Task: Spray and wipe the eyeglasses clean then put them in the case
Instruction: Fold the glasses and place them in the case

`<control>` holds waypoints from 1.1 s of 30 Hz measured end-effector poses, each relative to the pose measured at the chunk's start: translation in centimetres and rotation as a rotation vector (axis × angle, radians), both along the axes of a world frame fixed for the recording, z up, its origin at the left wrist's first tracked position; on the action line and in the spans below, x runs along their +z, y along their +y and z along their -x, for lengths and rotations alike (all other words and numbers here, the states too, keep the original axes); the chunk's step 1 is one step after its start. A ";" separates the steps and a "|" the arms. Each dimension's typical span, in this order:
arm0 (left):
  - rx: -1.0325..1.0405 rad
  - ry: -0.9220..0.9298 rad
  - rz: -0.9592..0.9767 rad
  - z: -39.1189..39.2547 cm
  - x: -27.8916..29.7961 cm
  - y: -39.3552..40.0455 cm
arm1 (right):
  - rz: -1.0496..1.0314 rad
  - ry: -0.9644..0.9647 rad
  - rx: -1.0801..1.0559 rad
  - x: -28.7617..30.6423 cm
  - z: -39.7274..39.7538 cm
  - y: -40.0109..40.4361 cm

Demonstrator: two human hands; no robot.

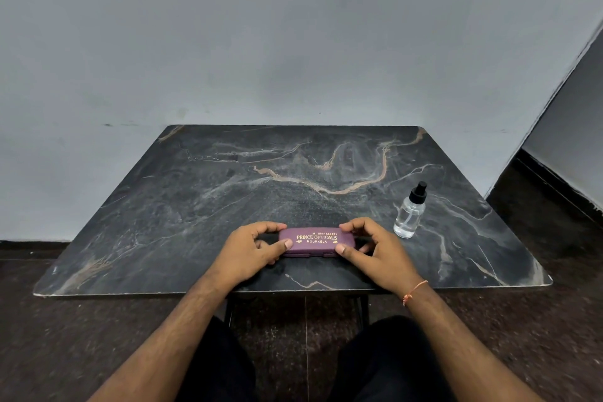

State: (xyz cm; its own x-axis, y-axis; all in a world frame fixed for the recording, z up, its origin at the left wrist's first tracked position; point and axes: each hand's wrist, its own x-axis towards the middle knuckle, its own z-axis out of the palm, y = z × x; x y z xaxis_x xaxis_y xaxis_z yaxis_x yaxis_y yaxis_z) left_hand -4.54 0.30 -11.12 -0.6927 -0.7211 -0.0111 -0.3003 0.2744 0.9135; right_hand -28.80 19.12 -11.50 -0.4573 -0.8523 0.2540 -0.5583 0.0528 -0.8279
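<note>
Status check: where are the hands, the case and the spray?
Left hand and right hand grip the ends of the closed purple eyeglass case on the table. Eyeglasses not visible. Spray bottle upright, right of case, untouched. Nothing in the way.

Between the hands, the case (316, 242) is showing matt, finely grained purple; right of them, the bottle (409, 215) is gleaming clear; the table (202, 192) is looking marbled, smooth.

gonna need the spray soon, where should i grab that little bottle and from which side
Grip the clear body of the spray bottle below its black cap, coming from the right side with the right hand. It stands upright and slim, so fingers wrap it easily, leaving the nozzle free.
</note>
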 end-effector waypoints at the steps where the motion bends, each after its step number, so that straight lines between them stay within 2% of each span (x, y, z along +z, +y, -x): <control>1: -0.003 0.004 -0.003 0.0 -0.1 0.0 | -0.004 -0.006 -0.001 -0.1 0.1 0.0; 11: -0.013 -0.012 0.106 0.0 -0.1 0.1 | -0.005 -0.036 -0.004 0.2 -0.2 -0.2; 15: -0.040 -0.017 0.129 0.1 -0.1 -0.7 | -0.048 0.018 -0.024 0.0 -0.3 -0.9; 19: -0.049 -0.045 0.251 0.7 -0.1 -1.4 | -0.076 0.071 -0.065 0.1 -0.3 -1.5; 27: -0.039 -0.086 0.209 1.7 -0.2 -2.0 | -0.112 0.115 -0.112 0.7 -0.1 -1.8; 33: -0.022 -0.075 0.269 1.6 -0.1 -1.5 | -0.124 0.109 -0.113 1.3 -0.4 -1.4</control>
